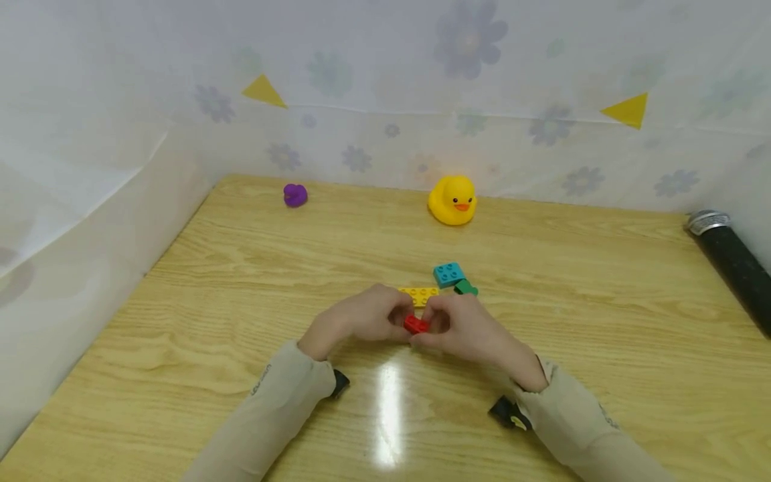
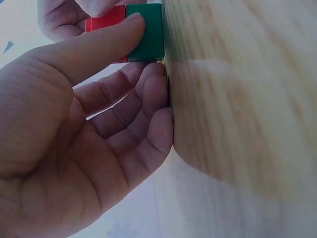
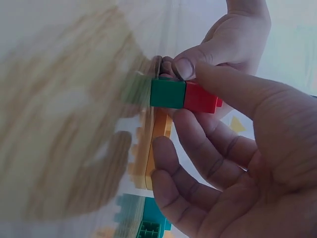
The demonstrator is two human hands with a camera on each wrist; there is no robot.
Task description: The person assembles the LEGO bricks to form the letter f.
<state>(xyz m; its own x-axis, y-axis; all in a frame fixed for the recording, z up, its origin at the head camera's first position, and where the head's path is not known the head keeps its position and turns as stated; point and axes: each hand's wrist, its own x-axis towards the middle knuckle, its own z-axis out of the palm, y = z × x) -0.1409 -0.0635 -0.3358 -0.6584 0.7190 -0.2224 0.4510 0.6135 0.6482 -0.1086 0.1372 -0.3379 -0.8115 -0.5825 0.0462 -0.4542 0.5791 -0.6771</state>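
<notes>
A red brick (image 1: pixel 415 325) sits on top of a green brick (image 3: pixel 167 93), which stands on or just above the table between the two hands. My left hand (image 1: pixel 375 316) pinches the green brick, its thumb across one side in the left wrist view. My right hand (image 1: pixel 466 328) pinches the red brick between thumb and fingers. Just beyond the hands lies a yellow brick (image 1: pixel 421 296), studs up, partly covered by them. Behind it are a blue brick (image 1: pixel 448 274) and a smaller green piece (image 1: pixel 466 288), close together.
A yellow rubber duck (image 1: pixel 453 202) and a small purple duck (image 1: pixel 295 195) stand along the back of the wooden table (image 1: pixel 271 261). At the far right lies a black microphone (image 1: pixel 735 261). White flowered cloth (image 1: pixel 385 80) hangs behind.
</notes>
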